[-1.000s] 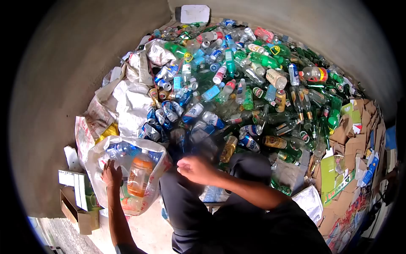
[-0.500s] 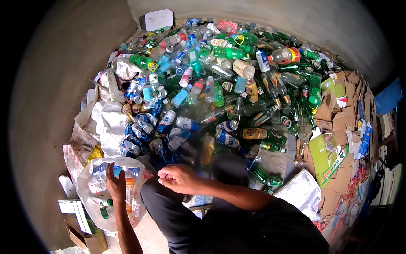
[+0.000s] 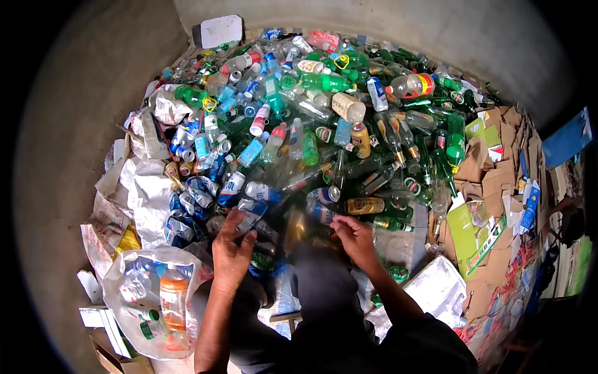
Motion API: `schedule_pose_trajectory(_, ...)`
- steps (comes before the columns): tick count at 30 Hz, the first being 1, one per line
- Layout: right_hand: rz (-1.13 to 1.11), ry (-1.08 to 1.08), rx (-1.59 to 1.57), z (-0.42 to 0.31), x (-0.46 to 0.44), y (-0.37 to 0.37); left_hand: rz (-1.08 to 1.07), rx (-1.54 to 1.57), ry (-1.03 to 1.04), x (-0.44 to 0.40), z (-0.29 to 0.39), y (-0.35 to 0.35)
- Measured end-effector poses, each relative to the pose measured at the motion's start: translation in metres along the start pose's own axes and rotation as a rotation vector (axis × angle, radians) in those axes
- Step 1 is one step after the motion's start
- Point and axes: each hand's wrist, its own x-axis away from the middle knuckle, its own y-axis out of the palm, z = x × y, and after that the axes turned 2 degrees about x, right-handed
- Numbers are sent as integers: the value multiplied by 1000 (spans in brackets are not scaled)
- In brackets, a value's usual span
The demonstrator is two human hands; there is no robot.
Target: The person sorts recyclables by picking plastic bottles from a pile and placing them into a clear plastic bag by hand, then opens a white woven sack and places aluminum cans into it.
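Note:
My left hand [image 3: 233, 252] is over the near edge of the bottle-and-can heap, thumb and fingers apart. Its fingertips reach a blue-and-white can [image 3: 252, 212]; whether they touch it I cannot tell. My right hand [image 3: 356, 242] hovers above my knee, fingers loosely bent and slightly apart, with nothing visible in them. Just beyond its fingertips lies another blue-and-white can [image 3: 322, 215], somewhat blurred. A gold-coloured can [image 3: 365, 206] rests past the right hand. Left of my left arm stands a translucent plastic bag [image 3: 115, 274] containing an orange-labelled bottle [image 3: 174, 299] and other bottles.
Plastic bottles, glass bottles and cans fill the heap up to the wall [image 3: 386, 25]. Flattened cardboard [image 3: 492, 187] is stacked at the right, near a white sack [image 3: 436, 290]. Crushed cans [image 3: 180, 230] and white sacking [image 3: 146, 199] lie at the left.
My left hand has left the plastic bag and moved right and forward to the cans. My right hand has moved right and forward from above my knee. The view has shifted slightly.

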Motion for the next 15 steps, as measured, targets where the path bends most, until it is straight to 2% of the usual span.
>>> schedule_pose_trajectory(4,-57,33,311,128,-29,-15,-52,32,-58,6,-10,17)
schedule_pose_trajectory(7,-41,130,422,124,-55,-18,-74,-16,-35,1,1,18)
schedule_pose_trajectory(10,16,8,404,120,-97,-30,-80,9,-58,0,6,16)
schedule_pose_trajectory(13,145,85,231,105,-150,-35,-105,150,-183,1,12,13)
schedule_pose_trajectory(15,147,53,321,96,-182,-38,-110,269,-221,3,10,16)
